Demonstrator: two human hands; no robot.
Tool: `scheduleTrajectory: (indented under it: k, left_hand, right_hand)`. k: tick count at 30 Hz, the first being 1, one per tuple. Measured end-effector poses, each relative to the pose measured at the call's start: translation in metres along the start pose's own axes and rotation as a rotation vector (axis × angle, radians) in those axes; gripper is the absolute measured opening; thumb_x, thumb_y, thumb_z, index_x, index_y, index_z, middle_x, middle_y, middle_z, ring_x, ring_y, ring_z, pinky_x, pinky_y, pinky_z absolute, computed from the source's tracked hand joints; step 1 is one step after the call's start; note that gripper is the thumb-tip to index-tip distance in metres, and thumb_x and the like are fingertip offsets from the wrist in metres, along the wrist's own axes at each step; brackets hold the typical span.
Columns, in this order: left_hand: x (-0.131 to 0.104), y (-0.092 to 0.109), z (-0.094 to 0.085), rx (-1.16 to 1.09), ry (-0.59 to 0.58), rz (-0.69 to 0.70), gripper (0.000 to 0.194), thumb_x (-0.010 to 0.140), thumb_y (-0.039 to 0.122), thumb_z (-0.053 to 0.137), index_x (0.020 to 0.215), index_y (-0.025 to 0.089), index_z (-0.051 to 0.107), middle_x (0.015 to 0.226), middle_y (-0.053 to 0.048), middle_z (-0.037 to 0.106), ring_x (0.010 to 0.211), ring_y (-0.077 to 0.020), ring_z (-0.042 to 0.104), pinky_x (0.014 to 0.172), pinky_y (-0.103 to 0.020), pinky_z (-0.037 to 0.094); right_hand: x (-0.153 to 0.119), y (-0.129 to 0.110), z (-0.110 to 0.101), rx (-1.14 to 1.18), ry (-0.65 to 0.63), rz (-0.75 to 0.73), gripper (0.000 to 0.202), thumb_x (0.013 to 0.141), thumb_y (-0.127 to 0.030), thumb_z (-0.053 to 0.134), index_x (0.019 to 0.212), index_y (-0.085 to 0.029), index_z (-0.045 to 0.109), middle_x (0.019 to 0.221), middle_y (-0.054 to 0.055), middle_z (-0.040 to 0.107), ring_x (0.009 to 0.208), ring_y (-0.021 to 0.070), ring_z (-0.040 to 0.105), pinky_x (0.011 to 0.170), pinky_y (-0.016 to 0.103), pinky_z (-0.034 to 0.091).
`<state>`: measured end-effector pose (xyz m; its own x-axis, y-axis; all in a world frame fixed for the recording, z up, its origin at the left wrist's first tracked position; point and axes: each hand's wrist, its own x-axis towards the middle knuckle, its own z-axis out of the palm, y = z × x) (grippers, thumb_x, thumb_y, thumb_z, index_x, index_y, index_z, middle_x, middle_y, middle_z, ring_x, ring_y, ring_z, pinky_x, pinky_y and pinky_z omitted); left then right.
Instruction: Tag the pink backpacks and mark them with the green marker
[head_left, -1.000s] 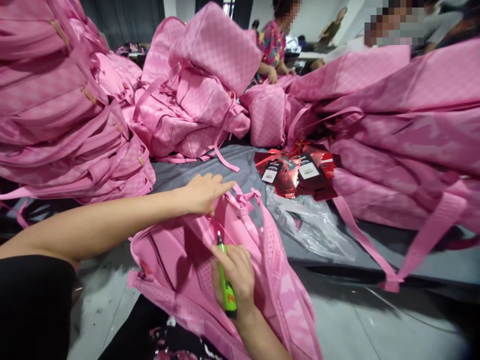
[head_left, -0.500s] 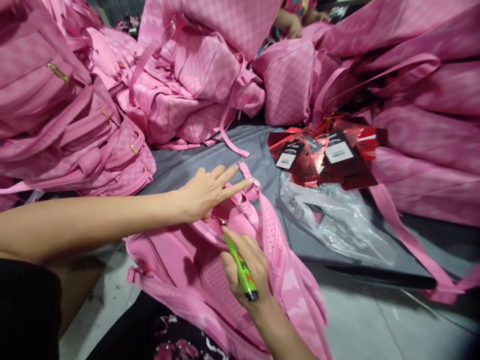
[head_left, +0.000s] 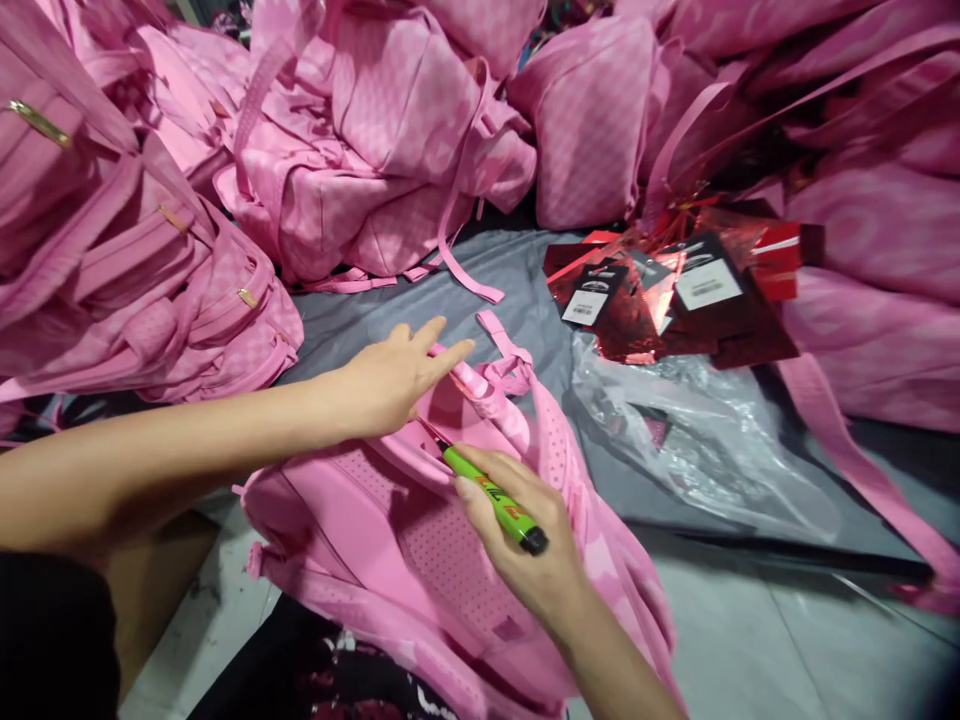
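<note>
A pink backpack [head_left: 360,520] leans over my lap and against the table edge, its perforated back panel and straps towards me. Across its top edge lies my left hand [head_left: 401,380], fingers stretched out and spread; the thumb side is partly hidden against the bag. My right hand [head_left: 517,520] is closed around a green marker [head_left: 491,495] with a black end. The marker's dark tip points into the fold near the top of the backpack, just below my left hand. Whether the tip touches the fabric I cannot tell.
Pink backpacks [head_left: 405,120] are heaped along the back and left, with more stacked at the right. A bunch of red and black hang tags [head_left: 675,290] lies on the grey cloth [head_left: 360,330], beside a crumpled clear plastic bag [head_left: 712,450]. Pale floor tiles [head_left: 750,610] show below.
My left hand has drawn back left, off the loop at the backpack's top. My right hand has shifted right and tilted the marker flatter. The view has shifted slightly.
</note>
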<state>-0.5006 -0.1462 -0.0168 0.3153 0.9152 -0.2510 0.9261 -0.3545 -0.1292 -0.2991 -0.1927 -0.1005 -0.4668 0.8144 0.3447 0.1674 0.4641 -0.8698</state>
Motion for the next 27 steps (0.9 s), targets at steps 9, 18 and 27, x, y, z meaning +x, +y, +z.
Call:
scheduleTrajectory:
  k: [9, 18, 27]
  left_hand:
    - [0.001, -0.005, 0.006, -0.132, 0.015, -0.165, 0.093, 0.081, 0.022, 0.067, 0.154, 0.024, 0.010, 0.160, -0.018, 0.016, 0.130, -0.0356, 0.046, 0.094, -0.042, 0.049]
    - [0.008, -0.016, 0.007, -0.156, -0.019, -0.056, 0.092, 0.077, 0.010, 0.063, 0.153, 0.018, 0.013, 0.148, -0.021, 0.032, 0.118, -0.0309, 0.057, 0.092, -0.038, 0.049]
    - [0.004, -0.014, 0.009, -0.127, 0.011, -0.061, 0.087, 0.078, 0.010, 0.058, 0.153, 0.018, 0.014, 0.143, -0.019, 0.037, 0.106, -0.0274, 0.059, 0.080, -0.035, 0.052]
  right_hand:
    - [0.008, 0.006, 0.016, -0.015, 0.085, 0.117, 0.021, 0.089, -0.023, 0.064, 0.110, -0.022, 0.066, 0.100, 0.005, 0.068, 0.090, 0.0173, 0.067, 0.082, 0.032, 0.056]
    - [0.016, 0.002, 0.032, -0.052, 0.153, 0.078, 0.028, 0.087, -0.022, 0.066, 0.115, -0.022, 0.069, 0.110, 0.007, 0.074, 0.098, 0.0223, 0.071, 0.090, 0.041, 0.059]
    - [0.018, -0.003, 0.038, -0.201, 0.222, 0.002, 0.022, 0.087, -0.018, 0.064, 0.109, -0.020, 0.069, 0.099, 0.006, 0.076, 0.086, 0.0219, 0.072, 0.090, 0.046, 0.056]
